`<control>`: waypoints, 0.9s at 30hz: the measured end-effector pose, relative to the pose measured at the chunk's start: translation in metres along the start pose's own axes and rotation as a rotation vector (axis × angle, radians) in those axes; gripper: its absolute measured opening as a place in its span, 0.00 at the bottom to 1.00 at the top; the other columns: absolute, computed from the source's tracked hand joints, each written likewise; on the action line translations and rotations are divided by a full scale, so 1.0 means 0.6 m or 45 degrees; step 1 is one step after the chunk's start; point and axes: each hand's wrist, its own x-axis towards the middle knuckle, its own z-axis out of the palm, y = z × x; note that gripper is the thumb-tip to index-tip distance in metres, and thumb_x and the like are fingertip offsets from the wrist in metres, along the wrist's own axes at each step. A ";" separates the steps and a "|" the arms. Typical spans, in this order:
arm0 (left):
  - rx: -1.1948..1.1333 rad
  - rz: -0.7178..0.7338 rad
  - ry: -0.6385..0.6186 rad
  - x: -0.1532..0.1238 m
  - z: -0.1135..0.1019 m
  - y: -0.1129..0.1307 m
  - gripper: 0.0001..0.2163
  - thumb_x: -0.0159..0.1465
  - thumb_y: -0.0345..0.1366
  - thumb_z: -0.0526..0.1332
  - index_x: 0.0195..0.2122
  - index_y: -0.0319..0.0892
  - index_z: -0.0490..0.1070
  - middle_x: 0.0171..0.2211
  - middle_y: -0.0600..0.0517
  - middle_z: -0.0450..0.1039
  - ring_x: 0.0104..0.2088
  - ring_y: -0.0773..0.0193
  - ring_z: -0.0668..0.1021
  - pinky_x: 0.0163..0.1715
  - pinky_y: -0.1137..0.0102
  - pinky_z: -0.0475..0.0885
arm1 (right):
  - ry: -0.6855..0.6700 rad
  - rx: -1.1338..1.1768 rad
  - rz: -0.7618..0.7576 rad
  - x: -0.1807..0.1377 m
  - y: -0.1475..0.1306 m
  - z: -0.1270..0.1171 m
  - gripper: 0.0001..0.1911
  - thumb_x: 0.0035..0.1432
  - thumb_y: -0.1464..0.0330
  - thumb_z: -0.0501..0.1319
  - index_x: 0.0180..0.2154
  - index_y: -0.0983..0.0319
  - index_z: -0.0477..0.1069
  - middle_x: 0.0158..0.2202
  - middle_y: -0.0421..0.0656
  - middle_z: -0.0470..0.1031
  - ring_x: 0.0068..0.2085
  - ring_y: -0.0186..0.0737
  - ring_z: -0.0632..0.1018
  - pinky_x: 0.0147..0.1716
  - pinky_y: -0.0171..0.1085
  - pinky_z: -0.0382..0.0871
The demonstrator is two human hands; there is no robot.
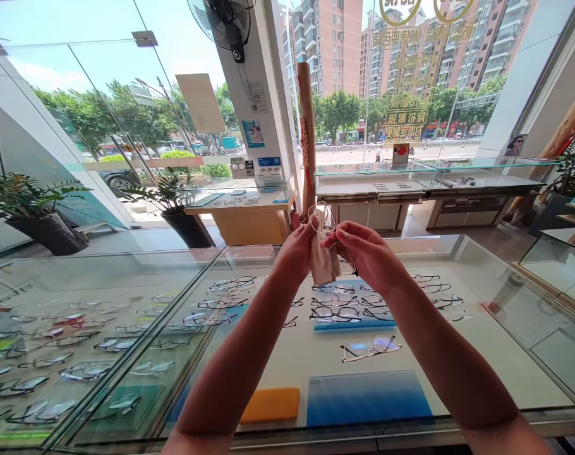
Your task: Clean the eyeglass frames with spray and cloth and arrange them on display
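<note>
Both my arms reach forward over a glass display counter (278, 354). A thin-rimmed pair of eyeglasses (332, 218) is held up between my hands. My left hand (301, 243) is closed on the glasses together with a beige cloth (323, 268), which hangs down below the fingers. On the other side my right hand (361, 249) pinches the frame near its middle, and a dark-tipped temple arm points down beneath it. Part of the lenses is hidden behind fingers and cloth.
Rows of eyeglasses (335, 313) lie inside the counter, with a single pair (370, 349) nearer me. An orange case (271, 404) and a blue sheet (368, 398) are at the front. Behind stand a wooden post (306, 139), more display cases (373, 186) and potted plants (183, 218).
</note>
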 end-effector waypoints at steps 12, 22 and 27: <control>0.811 0.195 -0.197 -0.045 0.028 0.006 0.28 0.57 0.46 0.79 0.54 0.41 0.75 0.50 0.41 0.80 0.44 0.57 0.82 0.41 0.65 0.78 | 0.418 0.073 -0.193 0.020 0.000 -0.039 0.09 0.57 0.59 0.74 0.34 0.54 0.80 0.39 0.42 0.85 0.43 0.44 0.82 0.41 0.43 0.77; 1.072 0.432 -0.010 -0.032 0.019 -0.009 0.12 0.68 0.43 0.64 0.41 0.40 0.80 0.31 0.50 0.79 0.31 0.61 0.79 0.33 0.68 0.75 | 0.459 0.080 -0.227 0.018 -0.003 -0.036 0.07 0.57 0.61 0.74 0.34 0.55 0.80 0.39 0.42 0.85 0.45 0.43 0.82 0.44 0.42 0.76; 1.126 0.417 0.053 -0.026 0.008 -0.004 0.14 0.69 0.46 0.61 0.33 0.42 0.76 0.26 0.52 0.75 0.27 0.62 0.78 0.29 0.70 0.73 | 0.456 0.066 -0.248 0.016 -0.006 -0.041 0.07 0.58 0.60 0.74 0.35 0.54 0.80 0.39 0.42 0.85 0.45 0.43 0.82 0.45 0.43 0.76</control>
